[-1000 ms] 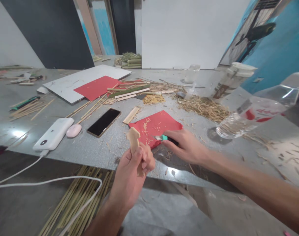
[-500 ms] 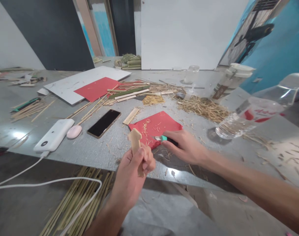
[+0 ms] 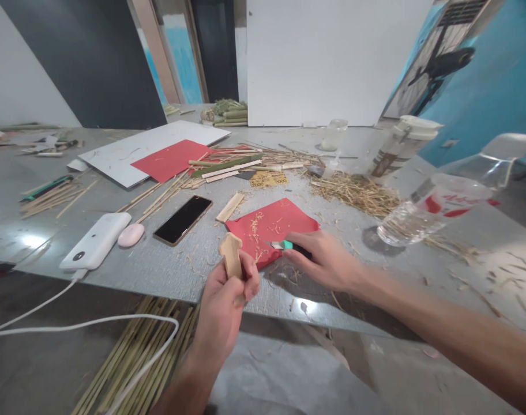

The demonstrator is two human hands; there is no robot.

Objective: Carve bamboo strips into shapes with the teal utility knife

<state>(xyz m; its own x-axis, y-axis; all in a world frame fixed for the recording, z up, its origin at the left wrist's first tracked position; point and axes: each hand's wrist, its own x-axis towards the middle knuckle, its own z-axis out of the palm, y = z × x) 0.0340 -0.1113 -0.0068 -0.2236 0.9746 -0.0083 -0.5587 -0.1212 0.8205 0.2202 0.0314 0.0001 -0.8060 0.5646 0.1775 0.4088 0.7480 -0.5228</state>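
Two hands busy: my left hand [image 3: 226, 300] grips a wood piece [image 3: 231, 257] upright above the table [image 3: 168, 271] edge; my right hand [image 3: 327, 260] clasps a knife [image 3: 284, 246] on red paper [image 3: 275, 222].

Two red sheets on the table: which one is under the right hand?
The near red sheet, strewn with shavings, beside the phone; the right hand rests on its edge. The other red sheet lies farther back on the white board.

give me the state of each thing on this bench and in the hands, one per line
left hand: closed around the wood piece
wood piece: held upright
right hand: resting on the cutter
cutter: lying on the red paper
phone: screen dark, flat
power bank: cable plugged in
plastic cup: tipped on its side
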